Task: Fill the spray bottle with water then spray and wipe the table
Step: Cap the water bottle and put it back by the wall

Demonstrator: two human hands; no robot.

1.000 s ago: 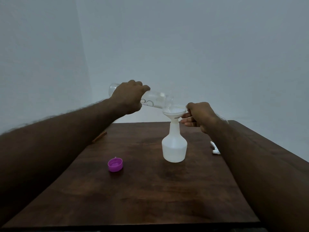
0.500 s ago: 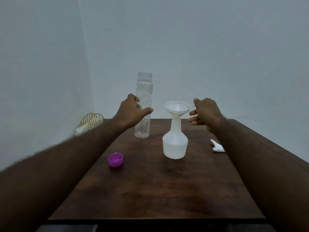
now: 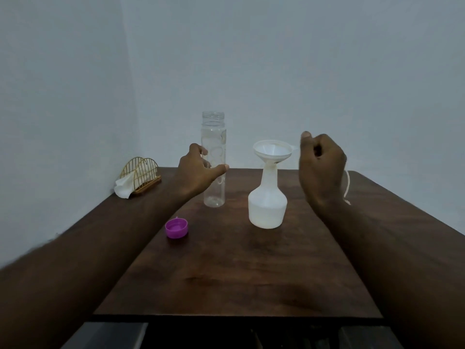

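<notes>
On the dark wooden tabletop (image 3: 239, 273) the white spray bottle (image 3: 267, 210) stands upright a little right of the middle, its neck uncapped and a white funnel (image 3: 273, 151) seated in the mouth, tipped slightly; how much water sits inside I cannot tell through the cloudy plastic; just to its left, apart from it, stands a tall clear bottle (image 3: 213, 127), upright and open at the top; the left hand (image 3: 196, 175) is at that bottle's middle, its grip spread, thumb stretched straight across the front and fingers reaching round the far side, though whether they press the plastic I cannot make out; the right hand (image 3: 322, 167) hovers in the air just right of the funnel's rim, its grip curled into a loose fist with the thumb upright, and nothing shows inside it; behind that wrist a thin white tube (image 3: 347, 187) peeks out, mostly hidden; a purple cap (image 3: 176, 228) lies open side up nearer the front, left of the spray bottle; at the far left corner a gold wire holder (image 3: 141, 175) carries a white napkin (image 3: 123, 188) that droops over the edge.
</notes>
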